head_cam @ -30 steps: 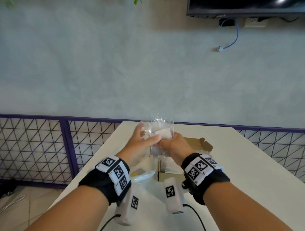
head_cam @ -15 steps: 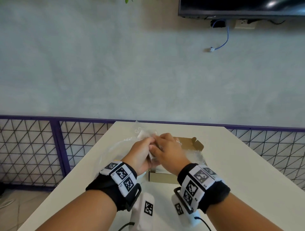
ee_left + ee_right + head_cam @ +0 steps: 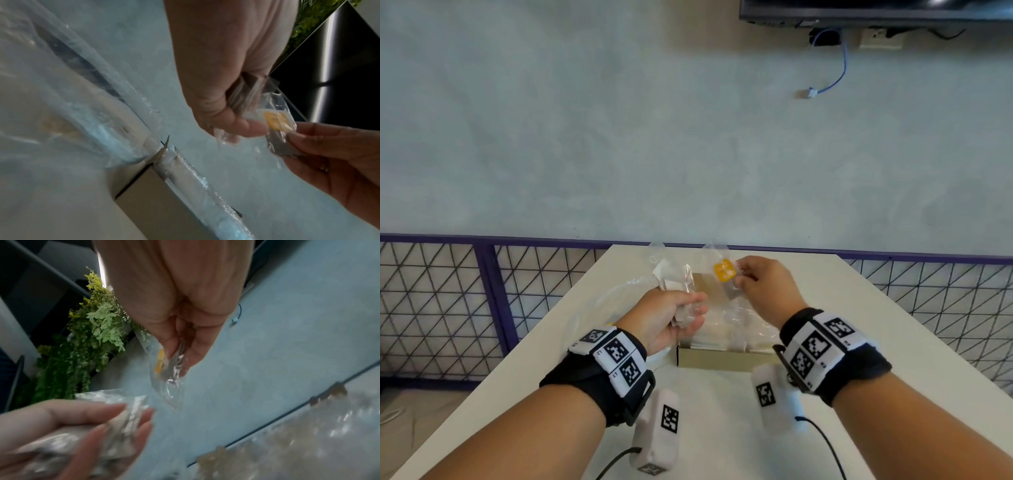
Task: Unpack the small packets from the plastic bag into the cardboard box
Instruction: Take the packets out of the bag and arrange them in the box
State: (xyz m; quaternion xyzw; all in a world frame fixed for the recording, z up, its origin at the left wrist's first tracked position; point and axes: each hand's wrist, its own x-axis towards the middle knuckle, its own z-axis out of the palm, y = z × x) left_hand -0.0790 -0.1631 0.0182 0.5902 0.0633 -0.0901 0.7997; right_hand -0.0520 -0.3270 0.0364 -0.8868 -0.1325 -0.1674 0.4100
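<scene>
My left hand (image 3: 688, 308) grips a bundle of small clear packets (image 3: 675, 281) upright over the left end of the open cardboard box (image 3: 719, 358). My right hand (image 3: 739, 275) pinches one small packet with a yellow label (image 3: 724, 270) just right of the bundle, above the box's far side. The left wrist view has that yellow-labelled packet (image 3: 275, 120) between my right fingertips (image 3: 298, 138), close to my left hand (image 3: 242, 128). In the right wrist view the packet (image 3: 162, 368) hangs from my right hand (image 3: 176, 360), with the bundle (image 3: 117, 426) at lower left. Several clear packets (image 3: 739, 325) lie in the box.
A large clear plastic bag (image 3: 619, 298) lies crumpled on the white table (image 3: 876, 325), left of the box. A purple-framed wire fence (image 3: 482, 291) runs behind the table's far edge. Camera cables (image 3: 825, 445) trail near the front edge.
The hands were joined on the bundle before. Now my right hand has drawn the yellow-labelled packet out to the right, while my left hand keeps the bundle and has dropped lower.
</scene>
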